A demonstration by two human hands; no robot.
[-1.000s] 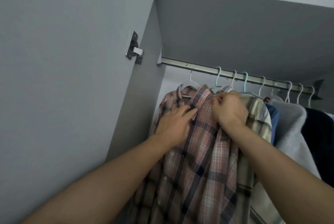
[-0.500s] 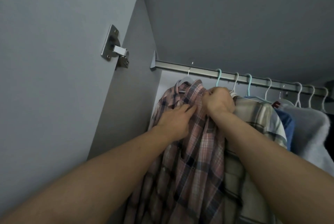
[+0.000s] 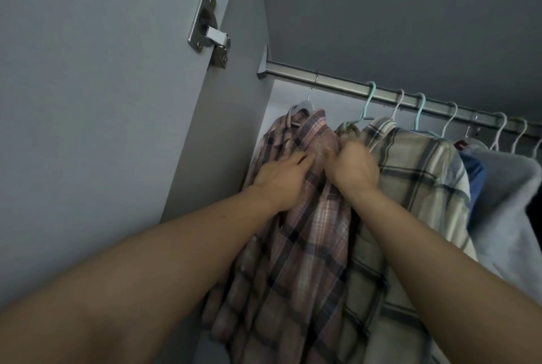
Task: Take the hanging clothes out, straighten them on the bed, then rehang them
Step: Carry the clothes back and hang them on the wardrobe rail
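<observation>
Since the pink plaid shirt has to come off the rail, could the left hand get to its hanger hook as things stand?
Probably yes: the left hand rests on the pink plaid shirt just below its collar, and the hanger hook above looks uncovered, with no neighbouring hanger between.

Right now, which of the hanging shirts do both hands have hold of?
The pink plaid shirt, leftmost on the rail beside the wardrobe wall. The cream checked shirt to its right hangs untouched.

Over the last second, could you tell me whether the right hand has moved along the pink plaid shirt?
Yes: the right hand has slid down the pink plaid shirt, away from its collar and the silver metal rail.
</observation>
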